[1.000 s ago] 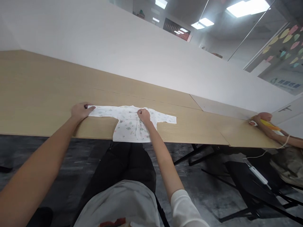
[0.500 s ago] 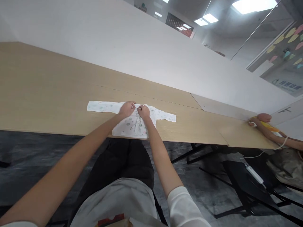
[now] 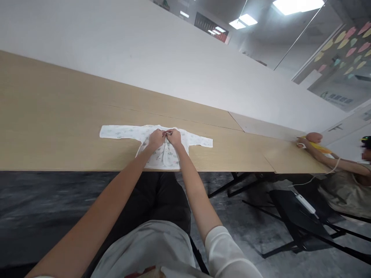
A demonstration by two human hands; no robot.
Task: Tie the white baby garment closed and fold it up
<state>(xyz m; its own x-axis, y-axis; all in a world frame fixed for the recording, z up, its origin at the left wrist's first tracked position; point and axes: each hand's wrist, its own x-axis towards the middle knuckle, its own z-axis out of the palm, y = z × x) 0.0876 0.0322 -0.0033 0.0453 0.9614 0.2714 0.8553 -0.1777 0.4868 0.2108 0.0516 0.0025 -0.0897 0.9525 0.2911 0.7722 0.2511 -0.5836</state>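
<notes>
A small white baby shirt (image 3: 169, 157) with a faint print lies spread on the wooden table, its sleeves stretched out to both sides and its hem near the front edge. My left hand (image 3: 157, 139) pinches the shirt's front opening just below the neckline. Right beside it, my right hand (image 3: 174, 137) pinches the other side of the opening. The fingertips of both hands meet over the fabric. Whatever small fastening may be between them is too small to make out.
The long wooden table (image 3: 66, 112) runs along a white partition (image 3: 139, 58). At the far right another person's arm (image 3: 321, 154) reaches to a doll (image 3: 314, 138) in yellow. A black folding chair (image 3: 298, 212) holding a white power strip (image 3: 305, 203) stands below, with a cable nearby.
My left hand has moved right to meet my right hand at the shirt's opening, and its fingers have closed on the fabric. The camera view has shifted slightly.
</notes>
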